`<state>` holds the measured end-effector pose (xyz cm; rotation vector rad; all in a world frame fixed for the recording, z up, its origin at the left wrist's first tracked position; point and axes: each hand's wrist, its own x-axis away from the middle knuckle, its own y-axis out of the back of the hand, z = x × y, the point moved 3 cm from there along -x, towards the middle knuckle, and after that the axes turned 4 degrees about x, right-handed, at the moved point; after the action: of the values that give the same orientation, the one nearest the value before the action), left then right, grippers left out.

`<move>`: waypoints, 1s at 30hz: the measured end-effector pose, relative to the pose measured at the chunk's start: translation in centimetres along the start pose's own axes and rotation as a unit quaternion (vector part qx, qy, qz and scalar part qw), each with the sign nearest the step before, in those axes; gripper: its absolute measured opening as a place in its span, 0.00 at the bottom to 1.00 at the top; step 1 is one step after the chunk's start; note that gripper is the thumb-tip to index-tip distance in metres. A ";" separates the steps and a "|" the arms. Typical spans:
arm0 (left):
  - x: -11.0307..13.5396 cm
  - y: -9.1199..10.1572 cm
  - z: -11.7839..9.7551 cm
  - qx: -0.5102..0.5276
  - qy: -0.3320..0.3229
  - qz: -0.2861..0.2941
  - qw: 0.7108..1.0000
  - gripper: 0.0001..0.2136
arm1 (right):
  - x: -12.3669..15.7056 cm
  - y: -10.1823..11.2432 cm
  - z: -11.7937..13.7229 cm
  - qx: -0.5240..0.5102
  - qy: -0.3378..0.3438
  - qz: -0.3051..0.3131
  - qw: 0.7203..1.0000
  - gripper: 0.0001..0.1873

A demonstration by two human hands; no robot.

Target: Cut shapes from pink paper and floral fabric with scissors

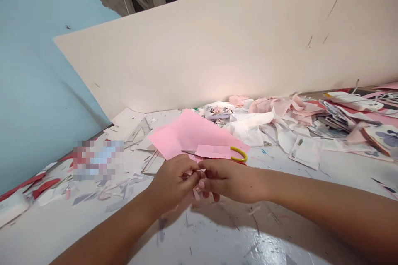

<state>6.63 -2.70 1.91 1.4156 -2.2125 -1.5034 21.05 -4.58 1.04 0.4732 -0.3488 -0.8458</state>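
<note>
My left hand (177,179) and my right hand (226,180) meet low over the white table, fingertips together. Both are closed in a pinch. A sliver of something pale pink shows beneath the fingertips, but most of it is hidden and I cannot make out what it is. Just beyond the hands lies a pair of scissors (239,154) with a yellow handle, its blades pointing left. A small pink paper strip (213,151) rests across the scissors. Under them is a larger pink paper sheet (192,130), one corner pointing to the back.
A pale board (217,49) stands along the back, a blue wall (46,70) on the left. Fabric and paper scraps (280,107) pile up at the back right. A clear set square (139,132) and more scraps (118,192) lie left on the table (236,244).
</note>
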 end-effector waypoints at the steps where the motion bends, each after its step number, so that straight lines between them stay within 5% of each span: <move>1: 0.1 0.0 0.0 -0.030 -0.017 -0.011 0.999 0.10 | -0.1 -0.3 -0.2 -0.021 -0.003 -0.012 1.000 0.15; 9: 0.6 -0.2 0.4 -0.176 -0.088 -0.086 0.977 0.09 | -0.6 -0.5 -1.3 -0.117 -0.011 -0.107 0.987 0.13; 15: 0.3 -0.6 -0.3 -0.077 -0.134 -0.042 0.987 0.06 | -0.6 0.1 -1.7 -0.042 -0.028 -0.180 0.982 0.12; 21: 0.0 1.0 1.2 0.023 -0.004 -0.129 0.991 0.05 | 0.0 5.2 -0.4 0.037 0.013 -0.268 0.963 0.05; 26: -0.4 1.3 3.0 0.201 0.154 -0.188 0.949 0.09 | 0.6 8.2 -1.0 -0.105 -0.006 -0.140 0.985 0.08; 30: -0.6 1.4 3.3 0.251 0.196 -0.215 0.923 0.10 | 1.2 9.8 -1.4 -0.165 -0.032 -0.143 0.975 0.10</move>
<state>4.25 0.05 1.53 2.2391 -2.1953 -0.6241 28.59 0.37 5.20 0.1875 -0.1948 -1.1786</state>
